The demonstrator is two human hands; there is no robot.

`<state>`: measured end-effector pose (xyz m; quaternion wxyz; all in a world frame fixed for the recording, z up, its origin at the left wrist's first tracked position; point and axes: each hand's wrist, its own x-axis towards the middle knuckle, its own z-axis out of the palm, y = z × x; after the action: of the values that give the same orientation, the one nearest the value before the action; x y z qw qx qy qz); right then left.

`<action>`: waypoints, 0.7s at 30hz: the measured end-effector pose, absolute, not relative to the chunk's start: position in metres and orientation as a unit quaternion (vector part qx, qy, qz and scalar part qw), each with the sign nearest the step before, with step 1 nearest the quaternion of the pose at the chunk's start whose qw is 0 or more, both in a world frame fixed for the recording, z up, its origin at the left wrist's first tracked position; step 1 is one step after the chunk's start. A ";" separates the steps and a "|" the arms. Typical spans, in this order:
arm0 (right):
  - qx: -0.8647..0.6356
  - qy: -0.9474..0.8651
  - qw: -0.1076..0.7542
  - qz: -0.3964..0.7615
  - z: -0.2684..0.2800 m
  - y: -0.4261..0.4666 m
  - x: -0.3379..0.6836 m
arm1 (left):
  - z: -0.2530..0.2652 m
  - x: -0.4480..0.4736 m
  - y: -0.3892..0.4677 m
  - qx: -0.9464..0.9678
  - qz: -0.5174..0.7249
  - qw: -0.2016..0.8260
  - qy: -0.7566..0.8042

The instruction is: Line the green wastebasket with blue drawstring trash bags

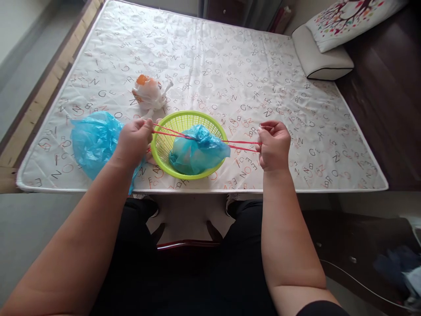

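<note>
A filled blue plastic bag point(194, 153) lies inside a lime-green plastic basket point(157, 164). Red string point(243, 145) runs around the bag's gathered neck and stretches out taut to both sides. On the left, my left hand point(136, 136) pinches the string's ends just outside the basket rim. My right hand point(273, 145) is closed on the other ends, a little way right of the basket. Both hands are held at about the same height. Another blue plastic bag point(98, 140), crumpled, lies beside and partly behind my left hand and forearm.
A white plastic bag point(149, 92) with orange showing sits behind the basket on the letter-patterned mattress point(223, 66). A cushion point(351, 22) rests on a cream bolster point(319, 57) at the back right. The mattress's front edge runs just before my legs.
</note>
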<state>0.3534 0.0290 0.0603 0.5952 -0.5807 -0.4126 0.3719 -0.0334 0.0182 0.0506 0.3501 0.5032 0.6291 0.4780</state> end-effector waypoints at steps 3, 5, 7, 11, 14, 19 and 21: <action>-0.579 -0.550 0.497 0.340 0.071 0.017 0.349 | 0.050 -0.038 0.024 0.444 0.510 0.423 0.604; -0.571 -0.616 0.414 0.350 0.078 0.010 0.343 | 0.053 -0.036 0.026 0.426 0.533 0.405 0.609; -0.568 -0.644 0.373 0.350 0.082 0.007 0.339 | 0.056 -0.035 0.028 0.402 0.563 0.366 0.623; -0.577 -0.552 0.507 0.325 0.079 0.016 0.348 | 0.061 -0.048 0.032 0.293 0.577 0.425 0.632; -0.580 -0.435 0.606 0.328 0.068 0.028 0.368 | 0.062 -0.062 0.036 0.263 0.566 0.473 0.622; -0.635 -0.455 0.574 0.244 0.059 0.027 0.369 | 0.051 -0.043 0.036 0.288 0.590 0.467 0.592; -0.644 -0.539 0.518 0.163 0.066 0.019 0.353 | 0.044 -0.026 0.033 0.323 0.604 0.437 0.583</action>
<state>0.3526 0.0186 0.0663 0.5178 -0.6438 -0.5391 0.1633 -0.0258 0.0333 0.0443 0.4373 0.3230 0.5832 0.6036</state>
